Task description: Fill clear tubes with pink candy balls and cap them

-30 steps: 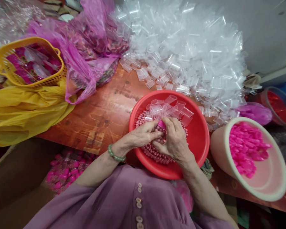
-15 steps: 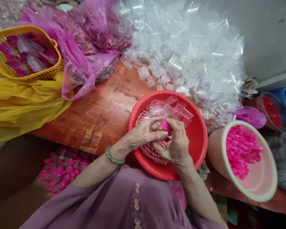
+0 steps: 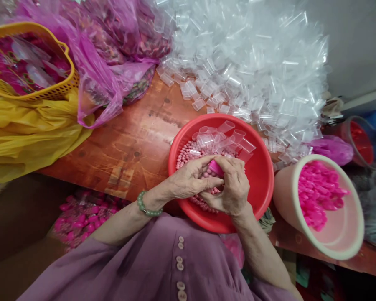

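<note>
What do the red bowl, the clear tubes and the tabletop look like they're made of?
Red bowl: likely plastic, smooth and uniform in colour.
Clear tubes: thin transparent plastic, with bright glints on their edges.
Tabletop: apparently varnished wood; grain and knots show.

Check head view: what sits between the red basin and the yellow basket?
Mostly bare wooden tabletop lies between the red basin and the yellow basket. Nearer the basket, a pink plastic bag drapes over a yellow bag.
</note>
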Demonstrator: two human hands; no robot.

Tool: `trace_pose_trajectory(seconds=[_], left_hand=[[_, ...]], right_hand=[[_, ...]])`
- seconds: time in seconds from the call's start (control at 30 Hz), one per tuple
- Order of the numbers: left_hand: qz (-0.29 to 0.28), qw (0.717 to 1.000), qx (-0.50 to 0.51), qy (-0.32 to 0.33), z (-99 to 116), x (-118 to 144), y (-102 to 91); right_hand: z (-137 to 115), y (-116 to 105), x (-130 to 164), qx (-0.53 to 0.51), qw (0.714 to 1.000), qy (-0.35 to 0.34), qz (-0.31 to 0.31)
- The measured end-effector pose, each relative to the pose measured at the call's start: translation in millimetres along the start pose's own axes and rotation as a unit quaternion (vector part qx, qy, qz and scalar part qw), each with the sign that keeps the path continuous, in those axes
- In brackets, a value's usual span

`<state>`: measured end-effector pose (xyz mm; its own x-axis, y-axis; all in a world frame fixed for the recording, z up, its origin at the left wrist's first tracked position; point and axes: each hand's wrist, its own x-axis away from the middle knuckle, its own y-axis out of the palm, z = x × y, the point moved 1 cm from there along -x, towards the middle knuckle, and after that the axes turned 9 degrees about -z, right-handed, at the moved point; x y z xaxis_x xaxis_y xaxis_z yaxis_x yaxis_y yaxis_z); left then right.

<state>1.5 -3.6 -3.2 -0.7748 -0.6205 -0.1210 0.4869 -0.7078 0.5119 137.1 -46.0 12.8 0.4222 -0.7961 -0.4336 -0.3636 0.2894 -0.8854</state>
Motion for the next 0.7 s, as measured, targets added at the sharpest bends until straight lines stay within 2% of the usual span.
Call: trace_pose_trajectory(seconds=[0.17,0.3,0.47,0.57,0.63,0.7], left_hand=[[0.048,0.999,0.005,0.0,0,-4,-0.2],[0.092,0.995,0.049,0.004,-2,-2,-4.2],[0.068,0.995,0.058,-0.038,-4,5,-2.0],[0.045,0.999,-0.02,0.009,-8,10,6.1],[0.075,0.99,-0.102,0.068,-9,14,11.0],[0.101,0.968,-0.181,0.138,-10,16,15.4]], right_hand=[[4,6,-4,-0.05,0.998,-0.004,-0.04],[5,6,-8,-0.085,0.995,-0.011,-0.056],[5,0,-8,-0.113,0.993,-0.013,-0.028],[5,-4,-6,-0.132,0.991,-0.024,0.009],[5,-7,-6,-0.141,0.99,-0.014,0.026],[3,-10,-6,-0.15,0.988,-0.001,0.028]])
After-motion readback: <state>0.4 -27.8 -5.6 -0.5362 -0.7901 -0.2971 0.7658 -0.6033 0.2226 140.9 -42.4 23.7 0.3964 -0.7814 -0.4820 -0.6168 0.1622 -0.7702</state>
